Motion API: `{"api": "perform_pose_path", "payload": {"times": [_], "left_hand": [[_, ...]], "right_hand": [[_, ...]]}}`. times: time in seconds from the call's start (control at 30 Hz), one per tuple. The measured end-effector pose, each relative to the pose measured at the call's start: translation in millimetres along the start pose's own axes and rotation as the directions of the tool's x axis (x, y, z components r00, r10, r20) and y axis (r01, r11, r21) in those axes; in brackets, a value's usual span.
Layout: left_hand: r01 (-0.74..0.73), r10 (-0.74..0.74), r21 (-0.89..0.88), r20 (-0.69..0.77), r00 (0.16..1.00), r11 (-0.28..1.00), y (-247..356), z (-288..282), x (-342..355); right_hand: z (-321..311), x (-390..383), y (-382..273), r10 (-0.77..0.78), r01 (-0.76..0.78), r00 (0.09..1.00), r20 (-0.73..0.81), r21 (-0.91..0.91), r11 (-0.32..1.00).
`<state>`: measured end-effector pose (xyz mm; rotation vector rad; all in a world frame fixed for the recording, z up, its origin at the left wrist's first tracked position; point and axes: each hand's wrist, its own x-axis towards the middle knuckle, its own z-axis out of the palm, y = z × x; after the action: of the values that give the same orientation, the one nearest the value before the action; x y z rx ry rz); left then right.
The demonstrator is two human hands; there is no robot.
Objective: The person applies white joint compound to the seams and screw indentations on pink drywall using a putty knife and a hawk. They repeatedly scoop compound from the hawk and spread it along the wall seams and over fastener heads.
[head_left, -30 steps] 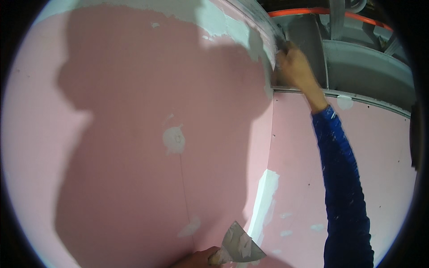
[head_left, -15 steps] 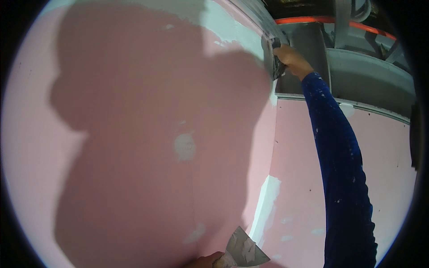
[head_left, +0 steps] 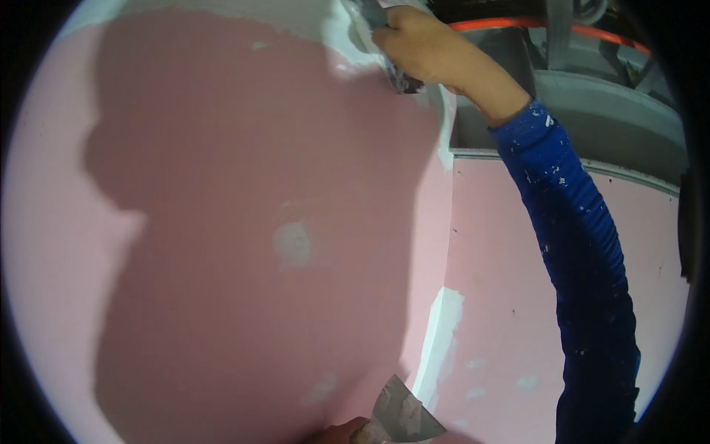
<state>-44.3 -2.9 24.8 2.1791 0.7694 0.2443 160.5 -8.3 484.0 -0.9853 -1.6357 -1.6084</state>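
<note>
Trowel [head_left: 404, 80] lies against the pink wall [head_left: 259, 148], beside white plaster [head_left: 336, 33] near the top; your right hand [head_left: 421, 46] is closed around it. Below, your left hand [head_left: 344, 431] grips a scraper [head_left: 403, 414] by its handle.

L hand [head_left: 345, 431] partly off btm edge

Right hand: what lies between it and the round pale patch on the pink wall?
In the head view, the lower end of its tool, then shadowed pink wall.
</note>
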Motion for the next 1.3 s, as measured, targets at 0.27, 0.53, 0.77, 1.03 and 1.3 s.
{"api": "perform_pose_path", "payload": {"times": [0.27, 0.53, 0.77, 1.03, 1.3], "left_hand": [[0.065, -0.060, -0.105, 0.053, 0.997, 0.992, -1.8, -4.0, -5.0], [0.070, -0.058, -0.113, 0.104, 0.993, 0.991, -20.2, 1.3, 9.1], [0.014, -0.013, -0.043, 0.033, 0.999, 0.999, -19.0, 6.5, 2.7], [0.046, -0.026, -0.230, 0.089, 0.996, 0.972, -21.7, 10.3, 6.7], [-0.354, 0.367, 0.141, -0.078, 0.927, 0.925, -15.7, 14.8, 1.0]], "right_hand": [[10.5, -38.2, 48.8, 0.053, -0.054, 0.999, 0.009, 0.095, 0.994], [79.2, -68.5, 12.6, 0.073, -0.045, 0.978, -0.196, 0.142, 0.989], [38.0, -106.8, 44.3, 0.166, -0.159, 0.984, -0.058, 0.101, 0.982], [57.1, -48.5, 115.6, 0.588, -0.750, 0.659, 0.469, 0.466, 0.469], [4.1, 41.8, 23.9, 0.261, -0.306, 0.923, 0.282, 0.128, 0.944]]}}
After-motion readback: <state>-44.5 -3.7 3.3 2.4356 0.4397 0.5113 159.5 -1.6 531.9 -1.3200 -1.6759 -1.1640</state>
